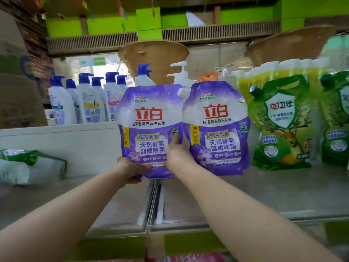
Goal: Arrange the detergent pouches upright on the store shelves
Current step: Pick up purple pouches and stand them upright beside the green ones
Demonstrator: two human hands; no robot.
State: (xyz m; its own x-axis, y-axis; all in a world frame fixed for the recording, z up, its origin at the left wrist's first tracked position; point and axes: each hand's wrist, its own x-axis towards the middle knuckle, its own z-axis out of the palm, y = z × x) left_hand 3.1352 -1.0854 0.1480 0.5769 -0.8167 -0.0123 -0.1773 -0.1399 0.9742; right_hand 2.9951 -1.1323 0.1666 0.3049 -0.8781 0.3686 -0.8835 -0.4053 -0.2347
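I hold a purple detergent pouch (149, 129) upright just above the shelf (264, 190). My left hand (130, 170) grips its bottom edge from below. My right hand (176, 157) holds its right side, thumb pressed on the front. A second purple pouch (217, 127) stands upright right beside it on the shelf. Two green pouches (283, 125) (336, 120) stand further right. A green and white pouch (28, 165) lies flat on the shelf at the far left.
White pump bottles with blue caps (81, 101) stand behind a white divider (56, 140). Yellow bottles (264, 76) line the back right. A metal joint (154, 201) splits the shelf below my hands. Cardboard boxes (17, 82) stand at the left.
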